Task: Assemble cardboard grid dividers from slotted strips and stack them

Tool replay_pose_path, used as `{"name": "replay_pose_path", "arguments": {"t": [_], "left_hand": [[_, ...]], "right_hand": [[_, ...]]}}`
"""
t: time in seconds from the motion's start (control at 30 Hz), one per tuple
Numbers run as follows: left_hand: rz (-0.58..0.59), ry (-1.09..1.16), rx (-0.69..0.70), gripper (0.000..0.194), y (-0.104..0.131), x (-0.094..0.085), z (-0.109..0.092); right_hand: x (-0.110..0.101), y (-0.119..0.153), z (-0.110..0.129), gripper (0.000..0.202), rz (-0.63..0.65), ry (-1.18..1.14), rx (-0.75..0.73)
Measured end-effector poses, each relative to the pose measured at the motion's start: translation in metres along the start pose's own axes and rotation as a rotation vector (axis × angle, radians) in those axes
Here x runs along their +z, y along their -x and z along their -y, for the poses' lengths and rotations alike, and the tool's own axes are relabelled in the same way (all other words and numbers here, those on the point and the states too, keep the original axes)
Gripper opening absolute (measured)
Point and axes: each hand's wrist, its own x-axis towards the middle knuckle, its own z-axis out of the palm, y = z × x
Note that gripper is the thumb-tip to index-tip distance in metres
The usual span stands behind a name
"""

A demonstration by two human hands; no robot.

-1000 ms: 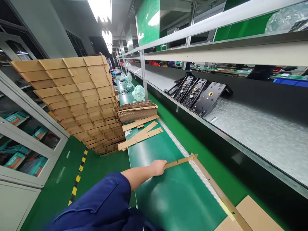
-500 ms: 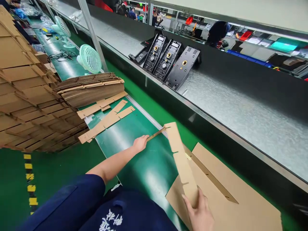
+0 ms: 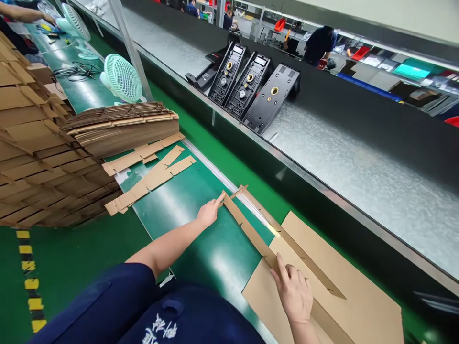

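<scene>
Two long notched cardboard strips stand on edge, the far strip (image 3: 301, 253) and the near strip (image 3: 247, 229). A short cross strip (image 3: 236, 193) joins them near their left ends. My left hand (image 3: 210, 211) pinches the corner where the cross strip meets the near strip. Along the near strip, my right hand (image 3: 294, 289) rests with its index finger stretched along the top edge and its thumb on the near side. Under the strips' right part lies a flat cardboard sheet (image 3: 366, 286). Loose notched strips (image 3: 143, 188) lie left of my left hand.
A stack of cardboard (image 3: 132, 129) and a green fan (image 3: 123, 79) stand at the back left. Assembled cardboard grids (image 3: 28, 162) are piled at far left. Black parts (image 3: 247, 86) sit on the conveyor (image 3: 344, 157). Another person's arm (image 3: 25, 13) reaches in at top left.
The near strip, raised in my right hand before, is now lowered on edge beside the far one, meeting the cross strip. My right hand has shifted up along it. The view has moved slightly.
</scene>
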Motion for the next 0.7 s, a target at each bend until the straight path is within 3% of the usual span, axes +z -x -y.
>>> {"name": "replay_pose_path", "arguments": {"t": [0.17,0.33,0.5,0.63,0.7], "left_hand": [[0.074,-0.095,0.014,0.092,-0.002,0.001,-0.005],[0.092,-0.108,0.001,0.091,-0.004,0.007,-0.001],[0.183,-0.120,-0.022,0.082,-0.004,0.008,-0.004],[0.166,-0.152,-0.018,0.078,0.000,0.002,-0.015],[0.155,-0.172,-0.016,0.081,-0.003,0.001,-0.018]], "right_hand": [[0.015,0.011,0.002,0.045,0.015,0.020,0.045],[0.032,0.006,0.007,0.048,0.029,0.043,0.123],[0.052,0.014,0.010,0.074,0.073,-0.069,0.146],[0.065,0.014,0.010,0.087,-0.019,-0.313,0.193],[0.070,0.005,0.010,0.083,-0.158,-0.408,0.334]]}}
